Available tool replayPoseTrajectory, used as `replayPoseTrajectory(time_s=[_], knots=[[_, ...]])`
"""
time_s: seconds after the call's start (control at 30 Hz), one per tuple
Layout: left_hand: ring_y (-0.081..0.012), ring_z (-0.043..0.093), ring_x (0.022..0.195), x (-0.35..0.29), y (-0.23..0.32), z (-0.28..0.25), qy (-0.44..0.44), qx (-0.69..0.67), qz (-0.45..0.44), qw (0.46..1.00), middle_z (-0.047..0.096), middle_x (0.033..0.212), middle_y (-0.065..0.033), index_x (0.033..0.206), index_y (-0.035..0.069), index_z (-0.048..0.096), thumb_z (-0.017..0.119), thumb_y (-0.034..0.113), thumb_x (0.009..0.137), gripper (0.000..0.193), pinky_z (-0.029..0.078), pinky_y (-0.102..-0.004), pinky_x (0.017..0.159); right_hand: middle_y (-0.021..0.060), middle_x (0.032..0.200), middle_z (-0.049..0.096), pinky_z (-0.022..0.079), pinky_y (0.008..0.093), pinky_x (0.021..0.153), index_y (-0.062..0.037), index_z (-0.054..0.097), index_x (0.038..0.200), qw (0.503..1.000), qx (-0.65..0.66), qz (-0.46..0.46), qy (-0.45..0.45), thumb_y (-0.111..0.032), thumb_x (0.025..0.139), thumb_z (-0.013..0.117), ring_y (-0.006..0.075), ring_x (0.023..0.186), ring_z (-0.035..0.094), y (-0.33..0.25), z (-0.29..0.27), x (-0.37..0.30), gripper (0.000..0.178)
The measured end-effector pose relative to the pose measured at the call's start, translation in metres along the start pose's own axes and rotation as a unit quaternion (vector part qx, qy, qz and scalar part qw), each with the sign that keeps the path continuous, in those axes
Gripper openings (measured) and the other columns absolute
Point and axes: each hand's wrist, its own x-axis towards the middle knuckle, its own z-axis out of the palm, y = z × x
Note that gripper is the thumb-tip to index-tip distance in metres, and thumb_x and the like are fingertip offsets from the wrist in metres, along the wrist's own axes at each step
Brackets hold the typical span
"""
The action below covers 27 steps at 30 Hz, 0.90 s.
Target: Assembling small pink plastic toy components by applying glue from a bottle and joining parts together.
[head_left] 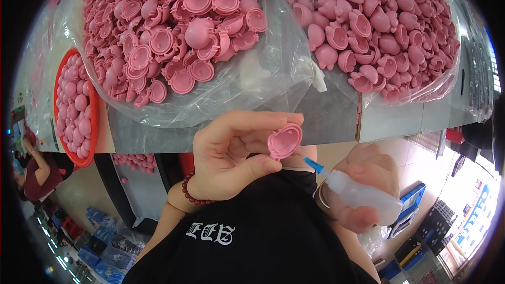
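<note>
Between the thumb and fingers of my left hand (231, 152) is a pink plastic half shell (285, 141), its hollow side turned toward me. My right hand (368, 179) grips a translucent white squeeze bottle (363, 194). The bottle's blue nozzle tip (313, 165) points at the shell's lower right edge, with a small gap or light contact that I cannot tell apart. Both hands are in front of the table's near edge. Beyond my left hand lies a big heap of pink half shells (181, 31) on clear plastic sheeting.
A second heap of pink shells (379, 26) lies at the far right on clear plastic (286, 47). At the left, a red basket (94, 121) holds pink round pieces. More pink pieces (135, 162) lie in a tray below the table edge. Another person (39, 176) is at the far left.
</note>
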Motion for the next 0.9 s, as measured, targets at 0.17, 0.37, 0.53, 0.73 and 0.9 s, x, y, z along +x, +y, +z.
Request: replayPoseTrajectory(time_s=[0.17,0.37,0.53,0.73,0.9], knots=[[-0.024,0.052,0.103,0.001,-0.001,-0.001,0.001,-0.05,-0.029,0.998,0.046,0.117,-0.0244,0.115,-0.007,0.038,0.056,-0.004,0.077,0.042,0.046,-0.0338,0.084,0.0046,0.062,0.039,0.021,0.0232,0.042,0.0047,0.052,0.089,0.994,0.093,-0.048,0.017,-0.044,0.083,0.045,0.0122,0.05,0.033,0.008,0.003,-0.001,0.049],[-0.0225,0.057,0.089,0.004,-0.002,0.0,0.047,-0.129,-0.113,0.984,0.049,0.112,-0.0245,0.117,-0.002,0.037,0.062,0.012,0.077,0.049,0.05,-0.0314,0.074,0.0156,0.09,0.054,0.042,0.0301,0.069,0.0083,0.045,0.107,0.941,-0.153,0.015,0.301,-0.026,0.084,0.048,0.0221,0.088,0.052,0.028,-0.061,0.009,0.042],[-0.0213,0.062,0.075,0.009,0.001,0.004,0.053,-0.194,-0.165,0.965,0.052,0.107,-0.0256,0.118,-0.001,0.037,0.065,0.019,0.075,0.055,0.051,-0.0302,0.063,0.0191,0.101,0.057,0.044,0.0306,0.078,0.0093,0.04,0.112,0.866,-0.322,0.171,0.343,-0.012,0.081,0.055,0.0232,0.095,0.054,0.048,-0.149,0.016,0.04],[-0.0208,0.062,0.074,0.005,-0.001,0.001,0.05,-0.212,-0.17,0.961,0.053,0.105,-0.025,0.118,-0.001,0.037,0.065,0.02,0.075,0.055,0.051,-0.0295,0.061,0.0165,0.102,0.055,0.044,0.026,0.074,0.007,0.04,0.107,0.888,-0.313,0.156,0.297,-0.003,0.073,0.064,0.0193,0.087,0.055,0.077,-0.174,0.016,0.043],[-0.0201,0.056,0.095,0.003,-0.001,-0.003,-0.003,-0.085,-0.052,0.995,0.05,0.113,-0.0235,0.117,-0.005,0.037,0.061,0.008,0.077,0.048,0.048,-0.0298,0.079,0.0075,0.089,0.055,0.043,0.0266,0.065,0.0027,0.045,0.1,0.842,-0.475,-0.046,0.253,-0.004,0.068,0.069,0.0163,0.075,0.051,0.049,-0.111,0.018,0.04]])
